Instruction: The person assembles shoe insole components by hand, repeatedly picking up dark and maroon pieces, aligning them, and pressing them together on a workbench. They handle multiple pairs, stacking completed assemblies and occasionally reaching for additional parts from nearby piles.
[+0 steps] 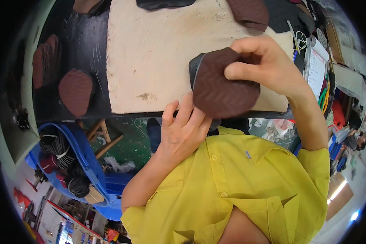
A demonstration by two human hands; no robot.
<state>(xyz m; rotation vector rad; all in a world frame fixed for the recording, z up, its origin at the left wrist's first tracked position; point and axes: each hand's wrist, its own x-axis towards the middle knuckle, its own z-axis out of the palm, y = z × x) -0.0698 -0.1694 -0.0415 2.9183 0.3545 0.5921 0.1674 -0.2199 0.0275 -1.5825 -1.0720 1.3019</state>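
A rounded brown piece of fabric (215, 87) with a zigzag pattern hangs over the near part of the cream board. My right hand (258, 63) pinches its upper right part between thumb and fingers. A dark grey piece (194, 72) shows from under its left side; the rest of that one is covered. At the brown piece's lower left edge is my left hand (182, 130), fingers stretched and apart, some of them running behind the fabric. Its thumb is hidden, so whether it touches the dark piece I cannot tell.
The cream board (150, 61) lies on a black table (83, 44). Left of it are brown stacks of pieces (76, 92) (46, 61). More brown fabric (250, 14) lies at the far right, near a notepad (316, 67). A blue bin (81, 152) with dark bundles stands lower left.
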